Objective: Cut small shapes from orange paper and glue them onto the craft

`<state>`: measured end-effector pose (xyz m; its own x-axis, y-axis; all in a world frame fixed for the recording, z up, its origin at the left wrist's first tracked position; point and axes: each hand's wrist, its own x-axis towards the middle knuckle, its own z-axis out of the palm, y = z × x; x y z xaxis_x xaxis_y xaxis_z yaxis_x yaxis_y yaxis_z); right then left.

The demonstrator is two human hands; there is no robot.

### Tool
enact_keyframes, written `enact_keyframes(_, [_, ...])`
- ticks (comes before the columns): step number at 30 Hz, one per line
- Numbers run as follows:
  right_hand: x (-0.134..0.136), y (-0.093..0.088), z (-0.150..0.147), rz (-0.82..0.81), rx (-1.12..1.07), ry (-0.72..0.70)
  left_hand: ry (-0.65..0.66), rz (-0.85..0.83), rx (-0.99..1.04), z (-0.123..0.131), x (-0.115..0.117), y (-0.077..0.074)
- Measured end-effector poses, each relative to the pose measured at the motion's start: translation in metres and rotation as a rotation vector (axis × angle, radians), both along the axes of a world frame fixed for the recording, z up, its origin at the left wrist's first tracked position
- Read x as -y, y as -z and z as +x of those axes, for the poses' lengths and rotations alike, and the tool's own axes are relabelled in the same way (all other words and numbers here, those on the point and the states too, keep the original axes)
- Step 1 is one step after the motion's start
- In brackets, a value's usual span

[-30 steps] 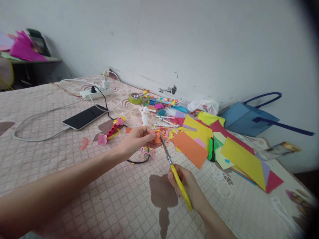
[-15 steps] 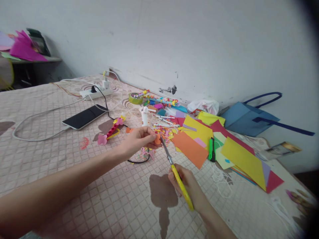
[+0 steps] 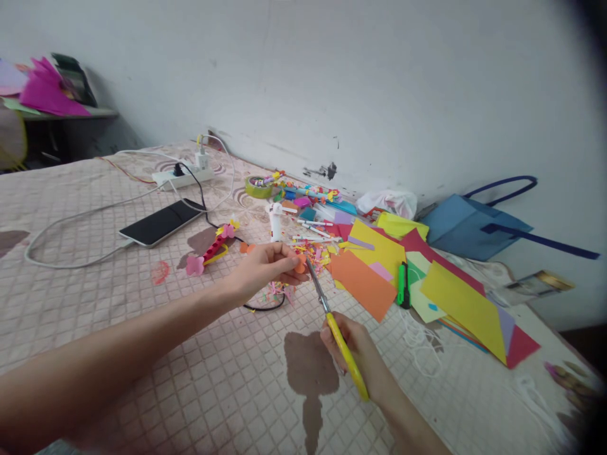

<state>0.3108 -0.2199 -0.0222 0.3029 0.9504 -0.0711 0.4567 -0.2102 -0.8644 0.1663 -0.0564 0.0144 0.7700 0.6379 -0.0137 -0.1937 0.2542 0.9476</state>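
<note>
Between the thumb and fingers of my left hand [image 3: 272, 265] is a small orange paper piece [image 3: 300, 263] with a rounded edge. My right hand [image 3: 353, 347] is closed round the yellow handles of a pair of scissors [image 3: 322, 297], whose metal blades point up toward that paper. The blade tips reach the paper's right edge; whether they touch it I cannot tell. Behind my left hand stands a white glue gun [image 3: 275, 221], its lower part hidden. Small paper scraps [image 3: 320, 256] lie just beyond the blades.
Coloured paper sheets [image 3: 365, 284] spread to the right, with a green cutter [image 3: 403, 284] on them and white string [image 3: 422, 341] nearby. A phone [image 3: 161, 222] on a cable and a power strip [image 3: 183, 179] lie left. Near the wall are a tape roll [image 3: 258, 187] and a blue bag [image 3: 474, 224].
The orange paper has turned slightly in my left fingers, showing less of its face. Both hands and the scissors stay nearly in place.
</note>
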Motion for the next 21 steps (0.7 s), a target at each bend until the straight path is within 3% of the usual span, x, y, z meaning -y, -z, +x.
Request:
enact_keyframes(12, [-0.0018, -0.0083, -0.0034, -0.068, -0.061, -0.018, -0.025, 0.007, 0.021, 0.0005, -0.0034, 0.0006])
enact_keyframes(21, [0.0003, -0.0088, 0.0004, -0.021, 0.078, -0.072, 0.011, 0.011, 0.012, -0.0013, -0.0065, -0.0014])
